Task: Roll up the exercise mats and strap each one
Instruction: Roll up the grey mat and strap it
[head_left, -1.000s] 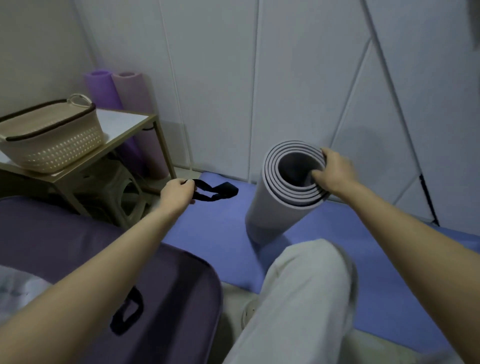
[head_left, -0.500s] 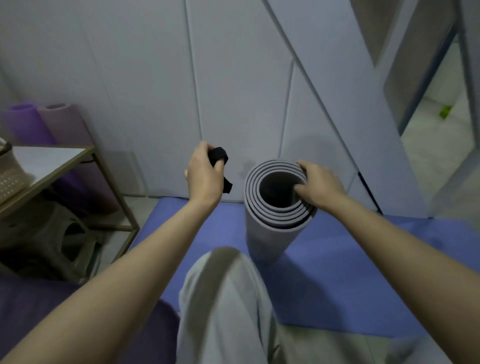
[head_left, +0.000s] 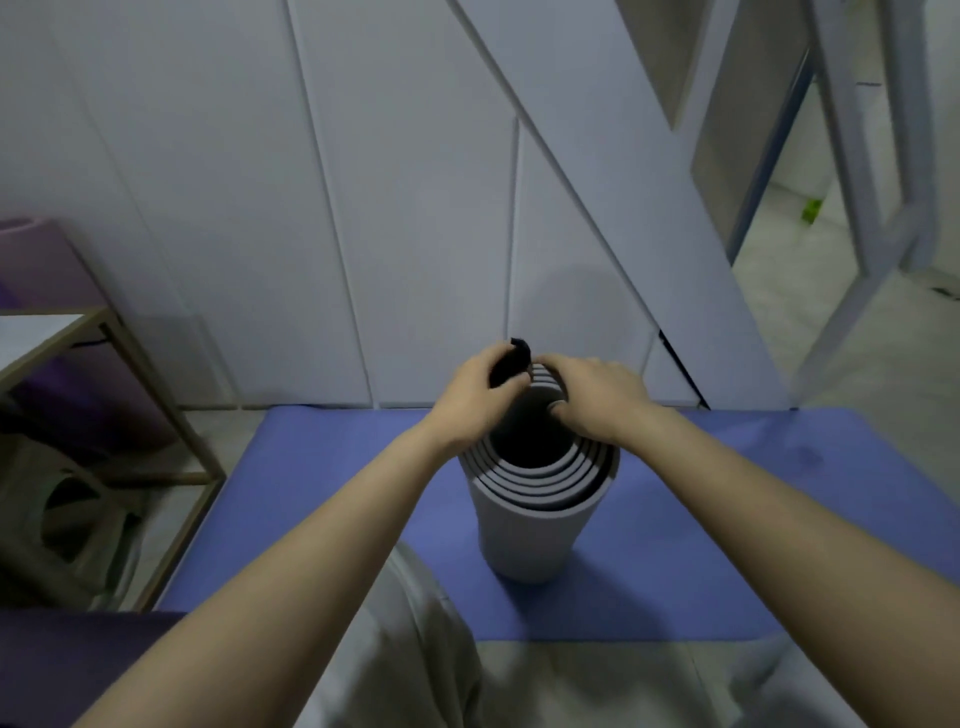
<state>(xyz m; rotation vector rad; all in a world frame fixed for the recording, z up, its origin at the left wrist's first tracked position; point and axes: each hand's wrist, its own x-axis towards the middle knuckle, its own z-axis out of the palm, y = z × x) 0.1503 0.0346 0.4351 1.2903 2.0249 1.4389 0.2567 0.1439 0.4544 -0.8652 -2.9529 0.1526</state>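
Standing upright on a blue flat exercise mat (head_left: 727, 519), near its middle, a grey rolled foam mat (head_left: 535, 525) is seen from above in the head view, spiral layers and dark bore exposed. A black fabric strap (head_left: 511, 364) is gripped in the curled fingers of the left hand (head_left: 470, 402), just above the roll's far rim. Half a second earlier that hand and strap were held left of the roll and apart from it; they have since been brought over the top. The right hand (head_left: 597, 395), earlier clamped on the right side of the rim, has been shifted to the far rim, fingertips at the strap, thumb hanging over the bore. Its fingers are bent, but whether rim or strap is pinched cannot be told. A light grey trouser knee (head_left: 415, 649) is noted at bottom centre. A wooden-framed side table (head_left: 78, 332) and a purple rolled mat (head_left: 31, 260) now sit closer to the left edge than before. A white panelled wall (head_left: 363, 208) is seen behind.
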